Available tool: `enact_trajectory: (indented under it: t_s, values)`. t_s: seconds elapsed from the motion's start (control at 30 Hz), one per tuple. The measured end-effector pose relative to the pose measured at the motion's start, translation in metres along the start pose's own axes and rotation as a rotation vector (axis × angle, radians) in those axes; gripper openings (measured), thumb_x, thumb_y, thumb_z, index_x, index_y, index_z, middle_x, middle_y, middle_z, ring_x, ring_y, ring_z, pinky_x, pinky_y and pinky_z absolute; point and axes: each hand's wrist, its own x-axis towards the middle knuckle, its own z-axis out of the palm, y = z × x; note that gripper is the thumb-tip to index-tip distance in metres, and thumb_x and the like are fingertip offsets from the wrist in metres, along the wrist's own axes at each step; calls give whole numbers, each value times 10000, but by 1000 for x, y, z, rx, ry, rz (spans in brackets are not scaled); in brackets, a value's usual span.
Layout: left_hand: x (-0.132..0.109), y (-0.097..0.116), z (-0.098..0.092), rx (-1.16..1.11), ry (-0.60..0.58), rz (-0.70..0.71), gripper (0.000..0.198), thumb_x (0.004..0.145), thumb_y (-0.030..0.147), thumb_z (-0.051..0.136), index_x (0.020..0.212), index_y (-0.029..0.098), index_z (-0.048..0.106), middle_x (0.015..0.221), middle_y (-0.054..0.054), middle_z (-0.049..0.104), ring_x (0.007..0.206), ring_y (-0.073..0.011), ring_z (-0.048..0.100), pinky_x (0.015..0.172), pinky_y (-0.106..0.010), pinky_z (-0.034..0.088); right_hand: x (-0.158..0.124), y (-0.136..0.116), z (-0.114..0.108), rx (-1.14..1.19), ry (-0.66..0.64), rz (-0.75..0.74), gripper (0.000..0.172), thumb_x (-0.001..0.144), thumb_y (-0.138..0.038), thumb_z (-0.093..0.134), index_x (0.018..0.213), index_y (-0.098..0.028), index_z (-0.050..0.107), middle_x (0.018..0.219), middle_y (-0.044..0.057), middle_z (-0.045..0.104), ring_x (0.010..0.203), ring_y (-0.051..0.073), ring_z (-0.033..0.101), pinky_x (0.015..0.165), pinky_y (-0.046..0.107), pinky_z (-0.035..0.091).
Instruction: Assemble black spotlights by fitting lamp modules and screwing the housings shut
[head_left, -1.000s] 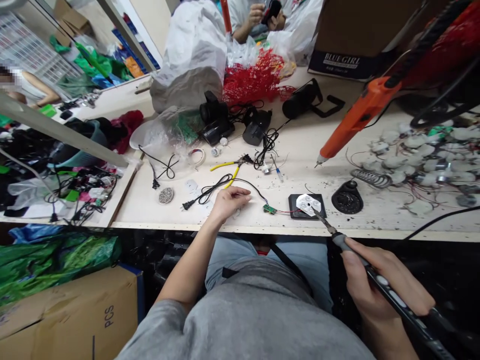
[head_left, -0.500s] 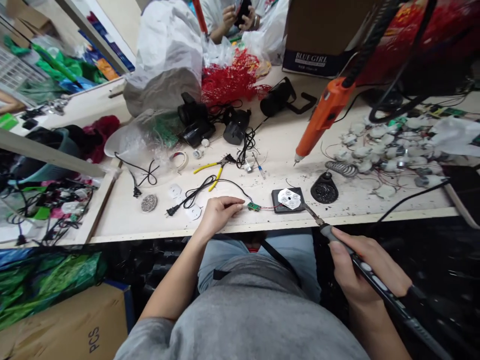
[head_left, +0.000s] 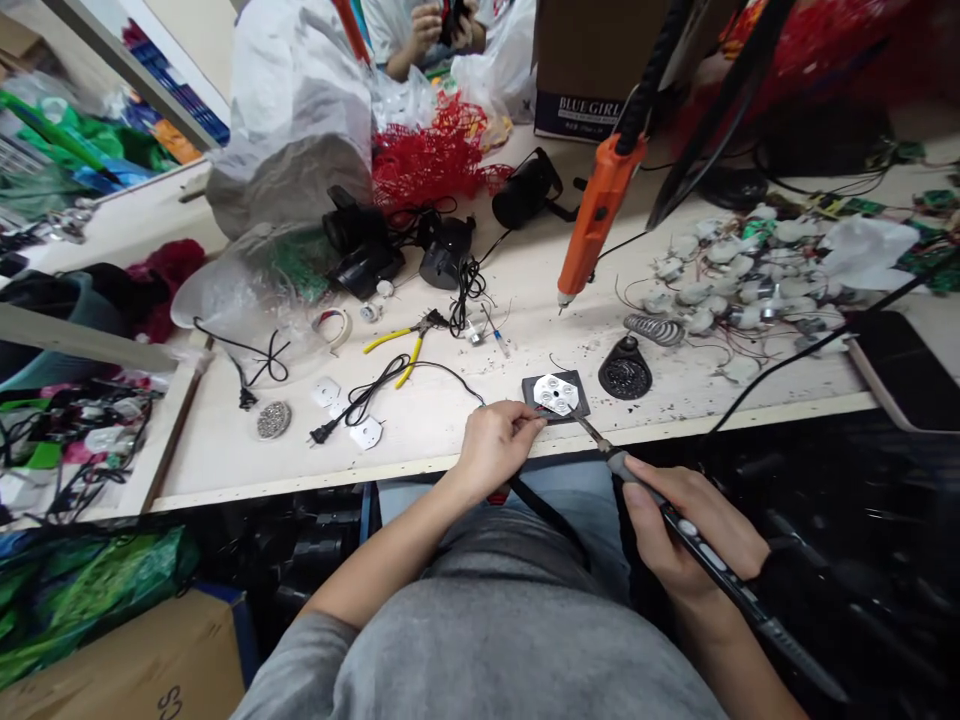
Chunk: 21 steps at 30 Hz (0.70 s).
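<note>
Two hands lower centre: left hand [head_left: 495, 447] pinches wires [head_left: 541, 411]; right hand [head_left: 675, 520] grips soldering iron [head_left: 600, 452], tip at white disc [head_left: 556, 392]; joint seemingly unfinished.

One head-worn camera looked forward and steeply down, past the wearer's torso [head_left: 487, 650], onto the workbench [head_left: 439, 430] at close range. The left hand [head_left: 495, 445] and right hand [head_left: 675, 525] sat at lower centre; the bench's far side filled the upper frame.
</note>
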Motion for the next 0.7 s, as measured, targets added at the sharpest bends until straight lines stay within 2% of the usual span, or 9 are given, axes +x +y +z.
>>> enact_trajectory:
  t_s: [0.2, 0.4, 0.57, 0.7]
  values:
    - [10, 0, 8, 144, 145, 63, 64, 856, 212, 690, 807, 193, 727, 726, -9, 688, 662, -147, 622, 636, -264, 448, -2, 2, 2, 16, -24, -4, 253, 848, -22, 680, 1055, -166, 702, 775, 36, 730, 629, 138, 672, 574, 253, 564]
    - [10, -10, 14, 110, 212, 204, 63, 832, 150, 705, 802, 197, 733, 835, -12, 629, 716, -117, 607, 637, -225, 482, -10, 5, 11, 96, -28, 51, 281, 841, -42, 692, 1087, -172, 727, 828, 48, 756, 654, 140, 688, 583, 247, 575]
    - [9, -16, 17, 112, 226, 237, 58, 829, 149, 703, 806, 196, 729, 1000, -34, 669, 701, -103, 611, 635, -228, 520, -11, 7, 14, 80, -32, 54, 268, 862, -61, 680, 1091, -192, 725, 817, 42, 754, 641, 140, 683, 578, 254, 577]
    - [10, -15, 20, 148, 255, 253, 67, 847, 156, 687, 806, 201, 716, 995, -34, 685, 716, -109, 627, 669, -236, 541, -5, 5, 15, 77, -41, 29, 251, 871, -49, 667, 1081, -179, 709, 790, 38, 743, 630, 138, 683, 576, 249, 578]
